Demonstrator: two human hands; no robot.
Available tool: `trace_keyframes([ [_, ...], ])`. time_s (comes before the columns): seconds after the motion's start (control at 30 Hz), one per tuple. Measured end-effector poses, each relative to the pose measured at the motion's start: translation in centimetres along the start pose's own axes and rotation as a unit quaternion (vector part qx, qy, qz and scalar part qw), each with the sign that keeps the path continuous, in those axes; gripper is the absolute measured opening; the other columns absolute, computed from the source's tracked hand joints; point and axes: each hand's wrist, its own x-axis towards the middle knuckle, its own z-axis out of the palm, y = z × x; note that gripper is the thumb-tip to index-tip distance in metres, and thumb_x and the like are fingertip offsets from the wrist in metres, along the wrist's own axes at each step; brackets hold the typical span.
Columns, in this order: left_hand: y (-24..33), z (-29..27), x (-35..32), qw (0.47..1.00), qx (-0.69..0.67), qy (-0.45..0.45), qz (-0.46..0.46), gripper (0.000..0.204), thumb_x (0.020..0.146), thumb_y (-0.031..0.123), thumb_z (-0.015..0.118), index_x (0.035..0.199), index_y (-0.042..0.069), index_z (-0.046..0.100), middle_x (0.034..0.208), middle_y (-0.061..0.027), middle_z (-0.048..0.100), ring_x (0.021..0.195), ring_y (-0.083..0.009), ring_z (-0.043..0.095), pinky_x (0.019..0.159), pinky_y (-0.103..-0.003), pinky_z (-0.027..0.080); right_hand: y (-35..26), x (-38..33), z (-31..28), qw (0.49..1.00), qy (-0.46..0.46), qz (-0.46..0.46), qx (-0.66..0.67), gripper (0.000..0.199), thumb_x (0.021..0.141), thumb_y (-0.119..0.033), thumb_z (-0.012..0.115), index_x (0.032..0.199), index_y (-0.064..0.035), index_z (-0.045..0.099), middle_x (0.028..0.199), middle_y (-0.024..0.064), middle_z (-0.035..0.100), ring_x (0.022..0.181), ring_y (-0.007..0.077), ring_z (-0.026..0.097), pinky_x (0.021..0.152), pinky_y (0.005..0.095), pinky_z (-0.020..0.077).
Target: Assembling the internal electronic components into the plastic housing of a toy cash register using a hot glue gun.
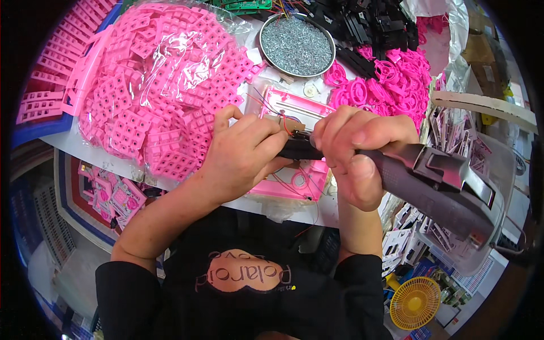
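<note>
My right hand (365, 150) is wrapped around a dark grey power screwdriver (405, 178), whose front end points left. That end meets a small black plastic part (300, 150), pinched by the fingers of my left hand (243, 150). Thin coloured wires run out around the part. Just beneath both hands lies an open pink plastic housing (280, 190), with wires inside its near half and a long slot in its far half. My fingers hide the screwdriver's tip and much of the black part.
A clear bag of pink keypad pieces (164, 85) fills the left of the table. Behind my hands stands a round metal bowl (300, 75) of small screws. Pink ring-shaped parts (391, 85) and black plastic parts (371, 22) lie at right. A yellow basket (415, 303) sits lower right.
</note>
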Motion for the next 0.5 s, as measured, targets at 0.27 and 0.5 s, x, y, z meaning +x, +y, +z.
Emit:
trace_keyframes([
  [0.27, -0.1, 0.3, 0.1, 1.000, -0.010, 0.005, -0.003, 0.037, 0.072, 0.029, 0.081, 0.101, 0.011, 0.066, 0.102, 0.0008, 0.062, 0.091, -0.0169, 0.060, 0.091, -0.042, 0.032, -0.9, 0.8, -0.9, 0.998, -0.052, 0.025, -0.037, 0.040, 0.080, -0.019, 0.080, 0.103, -0.0023, 0.052, 0.081, 0.0106, 0.057, 0.073, 0.0221, 0.058, 0.068, 0.0381, 0.0512],
  [0.5, -0.4, 0.5, 0.6, 0.999, -0.033, -0.030, -0.018, 0.046, 0.076, 0.031, 0.080, 0.115, 0.012, 0.063, 0.113, -0.0012, 0.063, 0.106, -0.0202, 0.057, 0.096, -0.045, 0.029, -2.1, -3.4, -4.6, 0.836, -0.202, 0.158, -0.484, 0.080, 0.066, -0.021, 0.087, 0.137, -0.0039, 0.055, 0.116, 0.0152, 0.064, 0.104, 0.0325, 0.059, 0.092, 0.0412, 0.0475],
])
